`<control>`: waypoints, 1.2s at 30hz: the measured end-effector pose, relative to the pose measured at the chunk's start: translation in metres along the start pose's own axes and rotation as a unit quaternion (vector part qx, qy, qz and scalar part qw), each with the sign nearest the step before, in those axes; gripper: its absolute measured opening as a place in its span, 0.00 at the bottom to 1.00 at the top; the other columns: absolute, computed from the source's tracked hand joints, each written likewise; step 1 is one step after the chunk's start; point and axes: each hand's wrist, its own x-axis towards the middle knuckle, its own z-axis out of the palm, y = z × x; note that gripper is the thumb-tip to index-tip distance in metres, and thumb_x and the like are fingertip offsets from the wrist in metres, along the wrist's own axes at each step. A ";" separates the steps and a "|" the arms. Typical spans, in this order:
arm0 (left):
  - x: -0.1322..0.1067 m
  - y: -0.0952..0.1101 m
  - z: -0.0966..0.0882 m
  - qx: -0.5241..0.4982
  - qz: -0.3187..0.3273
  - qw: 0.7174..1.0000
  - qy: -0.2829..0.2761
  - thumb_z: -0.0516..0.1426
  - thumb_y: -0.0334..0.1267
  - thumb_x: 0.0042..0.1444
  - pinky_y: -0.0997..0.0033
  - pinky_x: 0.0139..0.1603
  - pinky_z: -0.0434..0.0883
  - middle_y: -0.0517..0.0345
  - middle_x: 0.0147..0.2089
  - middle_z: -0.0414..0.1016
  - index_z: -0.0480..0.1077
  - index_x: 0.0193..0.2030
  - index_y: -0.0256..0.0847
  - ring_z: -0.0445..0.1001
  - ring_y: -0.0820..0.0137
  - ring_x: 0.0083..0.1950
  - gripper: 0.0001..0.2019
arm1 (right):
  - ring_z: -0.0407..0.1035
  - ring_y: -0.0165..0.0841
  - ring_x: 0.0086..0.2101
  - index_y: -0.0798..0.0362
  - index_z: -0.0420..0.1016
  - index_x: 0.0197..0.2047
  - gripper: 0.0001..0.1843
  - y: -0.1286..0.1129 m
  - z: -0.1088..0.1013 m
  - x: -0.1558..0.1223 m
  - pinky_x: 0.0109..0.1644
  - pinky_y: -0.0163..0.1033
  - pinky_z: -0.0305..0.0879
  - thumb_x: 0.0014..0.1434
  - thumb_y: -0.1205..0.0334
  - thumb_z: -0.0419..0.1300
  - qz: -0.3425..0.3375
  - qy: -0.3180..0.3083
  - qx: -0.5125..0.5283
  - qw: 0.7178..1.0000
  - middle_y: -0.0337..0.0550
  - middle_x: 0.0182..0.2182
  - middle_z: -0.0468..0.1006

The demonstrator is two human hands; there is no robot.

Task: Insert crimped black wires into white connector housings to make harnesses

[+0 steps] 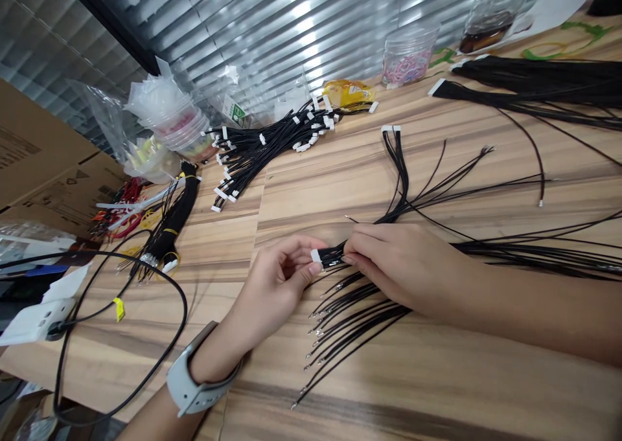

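White connector on black wires lies approx. L–R, long axis across the body, above mid-counter. L hand is nearer the connector, fingers pinching it narrowly; R hand fingers grip wires just beside it.

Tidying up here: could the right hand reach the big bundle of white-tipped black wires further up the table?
Probably yes, once it lets go: the right hand holds wires beside a white connector, and only loose black wires on the wooden table lie before the bundle.
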 end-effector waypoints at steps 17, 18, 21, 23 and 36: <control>0.003 0.000 -0.001 0.002 0.001 1.000 -0.014 0.57 0.32 0.53 0.78 0.30 0.61 0.62 0.28 0.69 0.70 0.43 0.38 0.65 0.76 0.29 0.10 | 0.64 0.29 0.25 0.56 0.67 0.30 0.12 -0.001 -0.006 0.000 0.28 0.33 0.56 0.62 0.68 0.46 0.031 -0.060 0.105 0.992 0.41 0.26 0.71; 0.004 0.000 -0.002 -0.010 -0.004 1.000 -0.014 0.57 0.32 0.53 0.78 0.30 0.61 0.62 0.28 0.69 0.70 0.43 0.38 0.65 0.76 0.29 0.10 | 0.64 0.29 0.26 0.56 0.68 0.30 0.11 -0.001 -0.007 0.001 0.28 0.33 0.56 0.62 0.67 0.47 0.044 -0.065 0.115 0.990 0.41 0.26 0.71; 0.005 -0.002 -0.002 -0.031 -0.007 0.999 -0.010 0.57 0.32 0.53 0.78 0.31 0.61 0.60 0.29 0.70 0.70 0.44 0.37 0.65 0.76 0.30 0.11 | 0.65 0.28 0.25 0.55 0.70 0.30 0.10 -0.001 -0.011 0.003 0.28 0.32 0.56 0.60 0.68 0.50 0.073 -0.074 0.153 0.983 0.39 0.25 0.73; 0.006 -0.004 -0.003 -0.038 -0.004 0.999 -0.006 0.57 0.32 0.53 0.78 0.32 0.61 0.60 0.30 0.69 0.70 0.44 0.37 0.65 0.76 0.31 0.11 | 0.67 0.27 0.26 0.54 0.71 0.36 0.06 0.000 -0.013 0.004 0.29 0.31 0.57 0.59 0.69 0.53 0.076 -0.064 0.186 0.977 0.38 0.28 0.75; 0.006 -0.007 -0.003 -0.026 0.018 0.999 -0.004 0.56 0.31 0.53 0.77 0.30 0.60 0.59 0.28 0.69 0.70 0.43 0.34 0.65 0.77 0.29 0.10 | 0.70 0.30 0.31 0.56 0.73 0.35 0.08 -0.003 -0.017 0.003 0.34 0.33 0.61 0.59 0.72 0.53 -0.043 -0.079 0.178 0.980 0.40 0.31 0.76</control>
